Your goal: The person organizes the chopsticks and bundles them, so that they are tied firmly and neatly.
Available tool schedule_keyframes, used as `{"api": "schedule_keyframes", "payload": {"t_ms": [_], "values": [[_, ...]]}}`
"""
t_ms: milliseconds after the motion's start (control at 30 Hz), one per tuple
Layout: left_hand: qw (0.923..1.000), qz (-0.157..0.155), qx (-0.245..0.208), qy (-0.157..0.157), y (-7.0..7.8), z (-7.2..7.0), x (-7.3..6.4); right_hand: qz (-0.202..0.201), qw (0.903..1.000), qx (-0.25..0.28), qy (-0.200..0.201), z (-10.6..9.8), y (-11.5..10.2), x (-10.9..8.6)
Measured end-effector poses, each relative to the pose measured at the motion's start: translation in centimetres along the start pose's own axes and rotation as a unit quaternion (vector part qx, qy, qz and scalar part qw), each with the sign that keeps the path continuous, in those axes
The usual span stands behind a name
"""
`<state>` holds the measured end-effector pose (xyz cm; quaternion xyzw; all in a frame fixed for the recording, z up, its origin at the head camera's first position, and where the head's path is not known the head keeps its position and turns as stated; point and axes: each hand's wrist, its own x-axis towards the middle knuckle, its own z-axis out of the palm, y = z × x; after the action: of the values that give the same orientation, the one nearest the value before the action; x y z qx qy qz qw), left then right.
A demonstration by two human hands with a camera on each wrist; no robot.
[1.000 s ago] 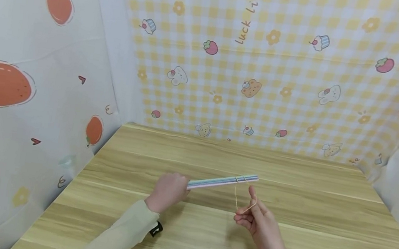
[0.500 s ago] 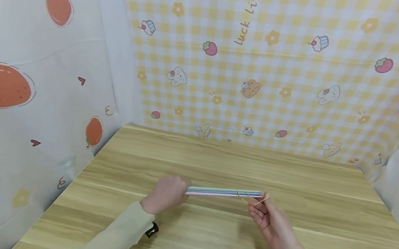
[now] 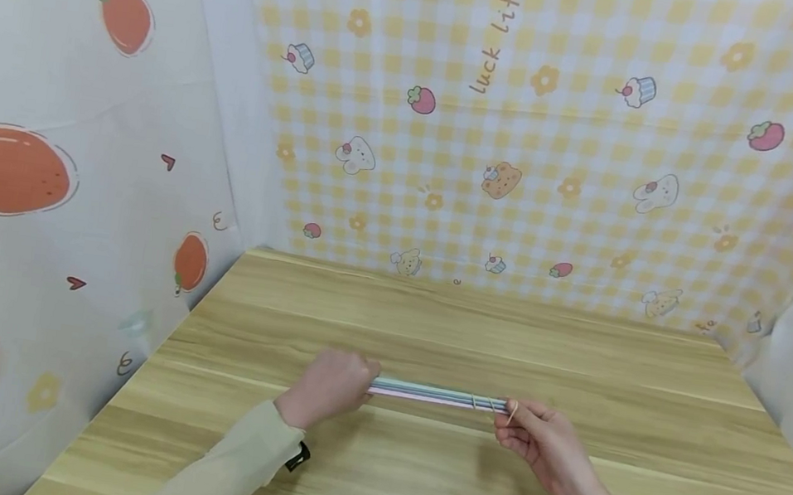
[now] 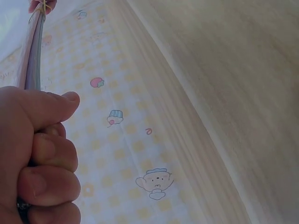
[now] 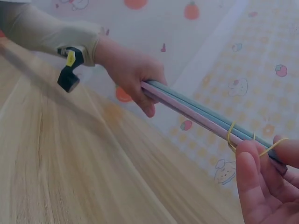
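Head view: a bundle of slim, straight pastel sticks point(image 3: 426, 393) spans my two hands over the pale wood-grained tabletop point(image 3: 381, 480), its long axis running left to right, almost level. My left hand point(image 3: 328, 389) grips the left end. My right hand point(image 3: 555, 457), fingers bent, is at the right end, holding a loop of thin yellow elastic band point(image 3: 474, 402). Turns of band cross the sticks just left of my right fingertips, so that hand is much the nearer. Yellow-and-white gingham cloth point(image 3: 448, 137) on the far side; white fruit-printed cloth point(image 3: 136, 109) to the left.

Left wrist view: my left fingers curl into a firm fist. The sticks run out past the thumb side; pink, lilac, blue-green, smooth-looking. Plastic or paper, I can't tell.

Right wrist view: band cord-thin and round the bundle, one strand drawn taut to my right fingers. Whether these also clasp the stick ends is unclear. Black strapped device point(image 5: 71, 70) on my left wrist.
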<state>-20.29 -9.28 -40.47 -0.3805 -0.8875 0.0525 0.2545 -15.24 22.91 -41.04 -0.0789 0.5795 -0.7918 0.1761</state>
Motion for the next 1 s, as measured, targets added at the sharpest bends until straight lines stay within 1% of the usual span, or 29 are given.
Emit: {"api": "schedule_keyframes", "payload": {"t_ms": [100,233,367,467,600,700,767,833,933,1000], "values": [[1.0,0.005,0.007,-0.003,0.2,0.1,0.0,0.006,0.9995,-0.027,0.013,0.1,0.0,0.0],[0.9999,0.005,0.008,-0.003,0.5,0.1,0.1,0.014,0.9985,-0.045,0.027,0.4,0.1,-0.1],[0.9999,0.01,0.002,0.009,0.9,0.0,0.2,0.017,0.9979,-0.058,0.025,0.9,0.2,0.0],[0.9998,0.016,-0.003,0.015,1.2,0.0,0.3,0.011,0.9976,-0.066,0.02,1.3,0.3,0.2],[0.9999,0.013,-0.007,0.005,1.3,0.1,0.3,0.004,0.9971,-0.073,0.021,1.5,0.2,0.4],[0.9998,0.01,-0.018,-0.003,1.2,0.1,0.3,0.004,0.9956,-0.09,0.026,1.4,0.2,0.4],[0.9997,0.008,-0.023,-0.007,1.2,0.0,0.3,-0.001,0.992,-0.122,0.033,1.3,0.2,0.4],[0.9996,0.007,-0.025,-0.009,1.1,0.0,0.2,-0.006,0.985,-0.166,0.044,1.2,0.0,0.4],[0.9996,0.005,-0.022,-0.015,1.0,0.0,0.2,-0.014,0.9687,-0.239,0.067,1.1,-0.3,0.2],[0.9995,0.003,-0.023,-0.019,0.9,0.1,0.1,-0.013,0.9577,-0.277,0.076,0.9,-0.6,0.0]]}}
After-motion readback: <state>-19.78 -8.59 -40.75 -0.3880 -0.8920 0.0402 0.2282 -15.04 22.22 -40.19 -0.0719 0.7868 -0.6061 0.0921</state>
